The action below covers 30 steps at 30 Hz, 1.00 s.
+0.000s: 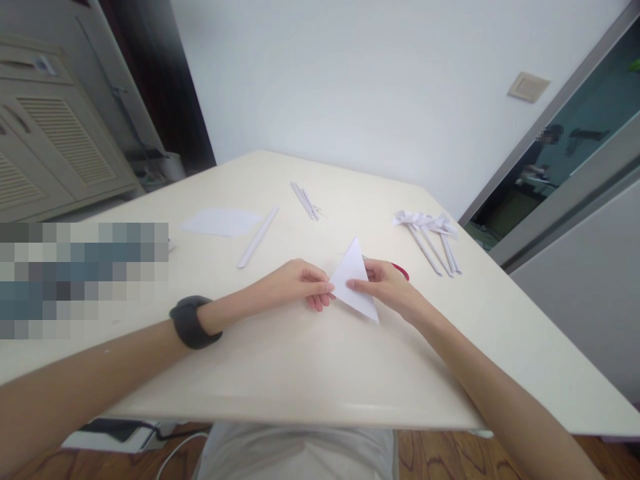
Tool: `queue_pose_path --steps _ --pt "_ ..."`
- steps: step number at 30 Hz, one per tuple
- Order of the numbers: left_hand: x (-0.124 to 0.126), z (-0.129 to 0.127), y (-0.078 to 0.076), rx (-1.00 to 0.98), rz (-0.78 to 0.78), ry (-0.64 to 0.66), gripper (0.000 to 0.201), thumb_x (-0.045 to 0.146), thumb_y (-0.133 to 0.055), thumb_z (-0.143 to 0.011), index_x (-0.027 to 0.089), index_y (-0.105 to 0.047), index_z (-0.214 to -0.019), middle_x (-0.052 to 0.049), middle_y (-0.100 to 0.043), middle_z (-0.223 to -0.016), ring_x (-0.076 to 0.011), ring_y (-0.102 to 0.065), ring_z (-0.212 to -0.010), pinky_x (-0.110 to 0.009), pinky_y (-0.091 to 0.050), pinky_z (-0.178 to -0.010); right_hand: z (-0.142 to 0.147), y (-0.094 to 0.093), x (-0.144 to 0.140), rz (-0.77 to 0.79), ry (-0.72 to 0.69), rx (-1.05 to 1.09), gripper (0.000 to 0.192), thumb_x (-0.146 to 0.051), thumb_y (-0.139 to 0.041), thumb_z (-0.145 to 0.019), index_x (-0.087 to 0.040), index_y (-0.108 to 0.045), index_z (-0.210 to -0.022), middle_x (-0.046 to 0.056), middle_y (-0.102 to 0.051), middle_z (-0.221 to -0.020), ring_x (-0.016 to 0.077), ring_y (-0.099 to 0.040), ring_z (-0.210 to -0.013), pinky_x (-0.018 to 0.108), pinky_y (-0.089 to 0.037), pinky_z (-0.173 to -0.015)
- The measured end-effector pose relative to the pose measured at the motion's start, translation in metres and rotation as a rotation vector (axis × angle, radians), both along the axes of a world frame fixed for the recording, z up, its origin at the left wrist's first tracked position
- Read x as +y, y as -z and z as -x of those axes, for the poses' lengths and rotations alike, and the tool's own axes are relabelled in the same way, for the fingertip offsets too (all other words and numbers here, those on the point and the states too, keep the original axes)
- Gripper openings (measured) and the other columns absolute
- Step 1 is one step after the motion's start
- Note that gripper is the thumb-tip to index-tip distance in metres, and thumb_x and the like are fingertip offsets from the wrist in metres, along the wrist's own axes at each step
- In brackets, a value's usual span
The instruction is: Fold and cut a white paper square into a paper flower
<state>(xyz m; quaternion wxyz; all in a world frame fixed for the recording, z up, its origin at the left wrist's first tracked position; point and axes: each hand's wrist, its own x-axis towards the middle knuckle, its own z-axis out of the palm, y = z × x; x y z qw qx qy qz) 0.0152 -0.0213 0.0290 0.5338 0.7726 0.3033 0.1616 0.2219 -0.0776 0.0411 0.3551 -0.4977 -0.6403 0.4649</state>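
White paper triangle (354,280) (cream table (310,360))

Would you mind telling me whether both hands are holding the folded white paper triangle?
Yes, the left hand pinches the paper triangle at its left edge while the right hand grips its right side above the table.

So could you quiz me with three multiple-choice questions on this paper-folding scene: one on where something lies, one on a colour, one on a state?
1. Where does the flat paper sheet lie?
A. far left on the table
B. on the floor
C. under the wristband

2. What colour is the wristband?
A. white
B. dark grey
C. red

3. How is the folded paper triangle held?
A. by both hands
B. by one hand
C. untouched

Answers: 1 A, it rests on the table left of the rolled paper stick. 2 B, dark on the left wrist. 3 A, left hand and right hand pinch it.
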Motion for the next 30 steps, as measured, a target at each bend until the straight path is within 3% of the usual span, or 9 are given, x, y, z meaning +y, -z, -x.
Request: queue_pose_path --steps 4,9,14,20,26,30 --pt "-0.001 0.0 -0.003 -0.048 -0.041 -0.058 0.027 0.036 -0.055 -0.08 0.013 -0.068 -0.074 -0.005 -0.069 -0.072 -0.0136 -0.064 -0.063 -0.024 -0.051 -0.065 0.002 0.002 0.0 -0.022 -0.01 0.043 0.022 -0.031 -0.06 -0.077 -0.019 -0.065 -0.095 0.002 -0.068 -0.092 0.0176 -0.062 -0.081 0.025 -0.045 -0.065" --pt "0.001 0.001 -0.003 -0.049 -0.086 -0.088 0.024 0.034 -0.056 -0.08 0.014 -0.067 -0.073 -0.004 -0.068 -0.069 -0.0125 -0.063 -0.062 -0.022 -0.051 -0.062 0.001 0.004 0.002 0.079 -0.02 0.044 0.021 -0.034 -0.061 -0.077 -0.017 -0.066 -0.09 0.002 -0.067 -0.075 0.0171 -0.062 -0.07 0.025 -0.043 -0.059" --pt "0.001 0.001 -0.006 -0.067 -0.121 -0.12 0.023 0.033 -0.056 -0.08 0.014 -0.068 -0.075 -0.004 -0.068 -0.07 -0.0126 -0.064 -0.062 -0.022 -0.052 -0.062 -0.004 0.002 0.004 0.083 0.057 0.093 0.018 -0.032 -0.065 -0.073 -0.017 -0.062 -0.082 0.001 -0.065 -0.076 0.014 -0.059 -0.067 0.023 -0.041 -0.056" --pt "0.009 0.006 -0.009 -0.058 -0.162 -0.173 0.024 0.035 -0.057 -0.079 0.014 -0.067 -0.074 -0.003 -0.068 -0.066 -0.0133 -0.063 -0.06 -0.022 -0.052 -0.06 -0.01 -0.002 0.009 0.009 0.161 0.064 0.021 -0.033 -0.068 -0.069 -0.016 -0.056 -0.069 -0.004 -0.053 -0.055 0.0073 -0.046 -0.05 0.02 -0.033 -0.047" --pt "0.018 0.012 -0.008 -0.046 -0.213 -0.237 0.025 0.036 -0.058 -0.078 0.013 -0.067 -0.073 -0.004 -0.068 -0.066 -0.0137 -0.063 -0.06 -0.023 -0.052 -0.062 -0.017 -0.004 0.011 -0.032 0.201 0.069 0.02 -0.035 -0.063 -0.073 -0.017 -0.055 -0.072 0.0 -0.058 -0.064 0.0101 -0.053 -0.059 0.022 -0.039 -0.053" --pt "0.017 0.011 -0.008 -0.045 -0.203 -0.225 0.026 0.036 -0.057 -0.078 0.013 -0.067 -0.073 -0.004 -0.068 -0.066 -0.0139 -0.063 -0.061 -0.023 -0.052 -0.062 -0.015 -0.001 0.011 0.009 0.118 0.055 0.021 -0.036 -0.062 -0.074 -0.017 -0.057 -0.079 0.002 -0.06 -0.073 0.011 -0.054 -0.066 0.023 -0.042 -0.059"
